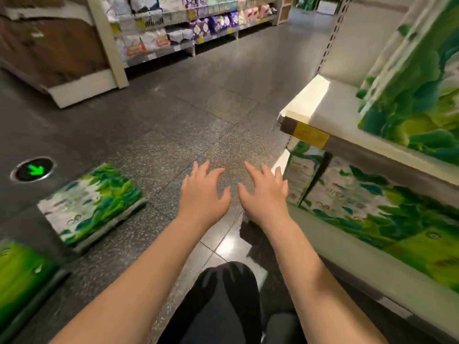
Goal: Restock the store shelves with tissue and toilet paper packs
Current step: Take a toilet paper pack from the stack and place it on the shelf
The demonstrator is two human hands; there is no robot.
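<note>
A green-and-white tissue pack [92,204] lies flat on the dark floor to my left. Another green pack [22,276] sits at the bottom left edge, partly cut off. My left hand [203,192] and my right hand [265,194] hover side by side over bare floor, fingers spread, holding nothing. On the right, the lower shelf [347,247] holds green packs [387,207]. The upper shelf [330,112] carries one green pack [417,88] at its right part; its left part is bare.
A yellow price label [310,135] sits on the upper shelf's front edge. A round floor light with a green arrow [33,170] is at the left. Shelves with other paper goods [173,28] stand across the aisle. My dark-clad knee [223,301] is below.
</note>
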